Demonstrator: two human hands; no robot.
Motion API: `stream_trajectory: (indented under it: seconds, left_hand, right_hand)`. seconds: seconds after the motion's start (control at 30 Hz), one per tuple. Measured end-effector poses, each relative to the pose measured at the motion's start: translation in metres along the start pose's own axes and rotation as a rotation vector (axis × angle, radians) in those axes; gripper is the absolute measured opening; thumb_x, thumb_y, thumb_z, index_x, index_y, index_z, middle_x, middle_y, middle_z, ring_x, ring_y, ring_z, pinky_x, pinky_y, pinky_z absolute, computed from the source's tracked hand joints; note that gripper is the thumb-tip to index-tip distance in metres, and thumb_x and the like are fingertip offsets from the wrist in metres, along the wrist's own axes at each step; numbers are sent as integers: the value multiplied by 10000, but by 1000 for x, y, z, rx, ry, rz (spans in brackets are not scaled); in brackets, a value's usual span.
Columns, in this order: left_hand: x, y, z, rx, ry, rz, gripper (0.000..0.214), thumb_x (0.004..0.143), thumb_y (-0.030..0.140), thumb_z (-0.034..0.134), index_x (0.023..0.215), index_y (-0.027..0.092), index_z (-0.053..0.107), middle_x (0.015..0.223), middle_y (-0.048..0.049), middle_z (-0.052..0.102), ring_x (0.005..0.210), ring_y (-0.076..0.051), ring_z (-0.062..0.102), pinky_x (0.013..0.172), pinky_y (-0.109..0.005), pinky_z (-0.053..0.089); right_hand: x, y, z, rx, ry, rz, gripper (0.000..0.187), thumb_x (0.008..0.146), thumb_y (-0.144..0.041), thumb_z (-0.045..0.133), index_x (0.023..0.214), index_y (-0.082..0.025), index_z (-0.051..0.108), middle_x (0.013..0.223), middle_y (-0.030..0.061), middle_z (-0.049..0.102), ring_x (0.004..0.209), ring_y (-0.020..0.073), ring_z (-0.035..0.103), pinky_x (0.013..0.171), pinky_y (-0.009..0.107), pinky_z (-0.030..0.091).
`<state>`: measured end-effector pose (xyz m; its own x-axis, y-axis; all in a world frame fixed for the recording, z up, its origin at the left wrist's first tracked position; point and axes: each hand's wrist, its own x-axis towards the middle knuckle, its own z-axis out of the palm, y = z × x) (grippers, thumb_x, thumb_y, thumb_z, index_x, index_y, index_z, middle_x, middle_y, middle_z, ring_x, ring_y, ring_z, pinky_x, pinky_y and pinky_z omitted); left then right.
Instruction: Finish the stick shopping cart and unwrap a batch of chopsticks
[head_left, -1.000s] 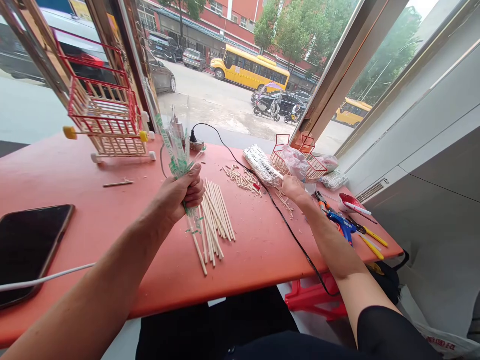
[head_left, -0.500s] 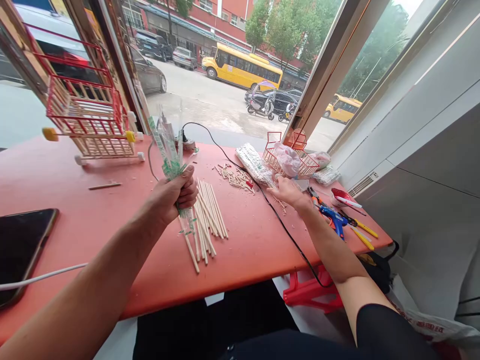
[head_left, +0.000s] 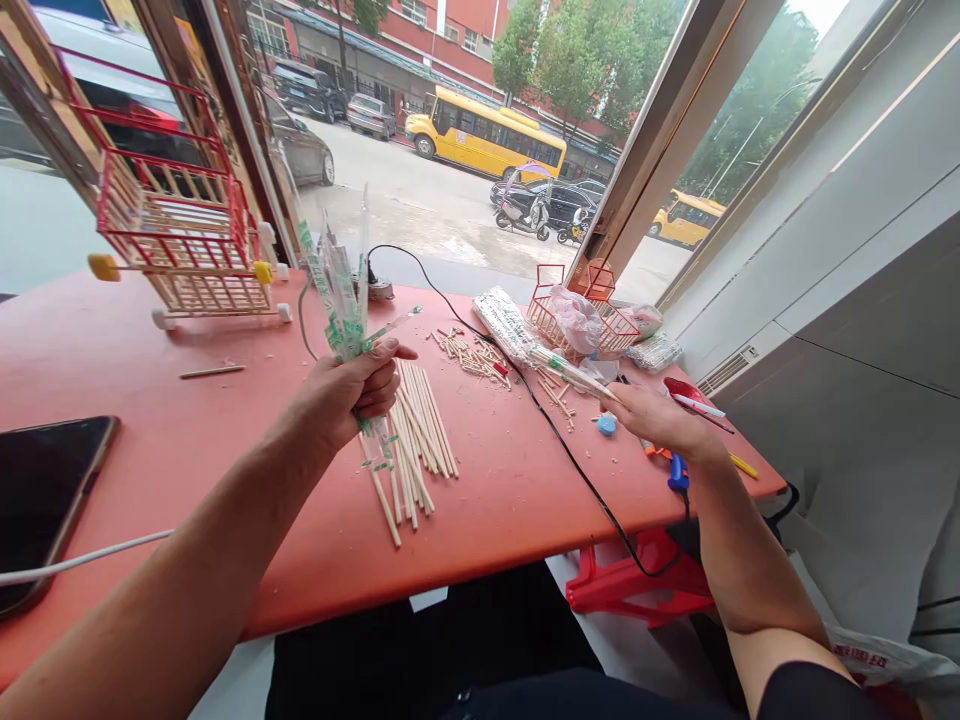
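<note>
My left hand (head_left: 352, 392) is closed around a bunch of clear plastic chopstick wrappers with green print (head_left: 341, 295), held upright above the red table (head_left: 187, 460). Just right of that hand lies a pile of bare wooden chopsticks (head_left: 412, 435). My right hand (head_left: 652, 418) is closed on a wrapped pair of chopsticks (head_left: 559, 365), lifted off a stack of wrapped chopsticks (head_left: 510, 328) further back on the table.
A red and wood toy shopping cart (head_left: 184, 240) stands at the back left. A phone (head_left: 37, 500) with a white cable lies at the left. A black cord (head_left: 570, 460) crosses the table. Cut stick pieces (head_left: 472, 358), a small red basket (head_left: 592, 315), a blue glue gun (head_left: 679, 470) and tools lie at right.
My right hand has drawn back toward me from the stack, now holding a wrapped pair of chopsticks. My left hand keeps its grip on the wrappers.
</note>
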<state>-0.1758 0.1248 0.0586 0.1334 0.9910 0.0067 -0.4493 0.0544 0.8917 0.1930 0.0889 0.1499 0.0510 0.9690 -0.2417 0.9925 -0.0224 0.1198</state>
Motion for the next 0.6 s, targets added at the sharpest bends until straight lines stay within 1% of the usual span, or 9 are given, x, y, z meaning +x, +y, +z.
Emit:
stream_trajectory:
  seconds: [0.07, 0.13, 0.2, 0.27, 0.33, 0.4, 0.47, 0.5, 0.6]
  left_hand:
    - [-1, -1, 2, 26, -15, -10, 384, 794, 425, 944, 884, 119, 730, 519, 114, 323, 424, -32, 206, 377, -170, 156]
    - [-2, -3, 5, 84, -28, 6, 435, 788, 478, 938, 921, 96, 777, 581, 52, 488, 421, -26, 245, 376, -193, 117]
    - [-2, -6, 8, 177, -63, 49, 489, 797, 542, 914, 956, 89, 820, 718, -46, 667, 414, -24, 285, 383, -223, 95]
    - [-4, -9, 10, 268, -136, 74, 534, 809, 604, 881, 973, 97, 851, 794, -104, 742, 410, -27, 288, 400, -246, 98]
    - [-7, -12, 13, 345, -234, 39, 576, 819, 662, 845, 975, 108, 871, 672, -81, 700, 411, -40, 256, 420, -259, 114]
    - [-11, -14, 16, 415, -318, -33, 610, 820, 711, 808, 939, 117, 882, 484, -1, 522, 412, -61, 219, 432, -265, 123]
    - [-14, -14, 19, 489, -364, -104, 592, 791, 723, 817, 867, 139, 876, 425, 45, 386, 414, -79, 225, 432, -260, 137]
    - [-14, -13, 20, 523, -381, -122, 553, 766, 703, 844, 832, 154, 868, 439, 37, 410, 425, -91, 281, 432, -252, 174]
    - [-12, -11, 18, 604, -441, -91, 425, 690, 590, 924, 787, 183, 853, 632, -49, 663, 563, -154, 533, 491, -243, 361]
  right_hand:
    - [-18, 9, -9, 108, -45, -192, 402, 1129, -397, 377, 1097, -194, 722, 1090, 113, 774, 1012, 236, 716, 892, 306, 518]
    - [-26, 9, -16, 216, -127, -411, 444, 1121, -458, 383, 1062, -195, 736, 1020, 93, 755, 909, 211, 683, 824, 297, 507]
    - [-25, 0, -21, 249, -248, -601, 442, 1103, -471, 429, 1049, -189, 764, 963, 77, 740, 816, 186, 645, 749, 288, 481]
    - [-14, -15, -26, 223, -372, -737, 405, 1085, -445, 492, 1056, -184, 800, 904, 53, 730, 743, 154, 606, 696, 271, 449]
    - [2, -33, -31, 206, -465, -811, 349, 1058, -411, 573, 1054, -177, 832, 840, 29, 721, 696, 128, 573, 655, 252, 420]
    - [22, -50, -37, 203, -525, -839, 315, 1039, -389, 628, 1047, -165, 849, 779, 7, 699, 665, 110, 547, 623, 236, 400]
    - [41, -65, -45, 197, -557, -862, 323, 1048, -381, 624, 1037, -161, 859, 735, -9, 666, 649, 100, 530, 604, 228, 387]
    - [49, -70, -50, 199, -572, -867, 322, 1050, -379, 627, 1037, -158, 861, 723, -13, 658, 644, 96, 524, 601, 225, 381]
    - [67, -82, -60, 244, -526, -820, 296, 1013, -405, 708, 1024, -154, 865, 677, -32, 623, 613, 85, 496, 583, 225, 366]
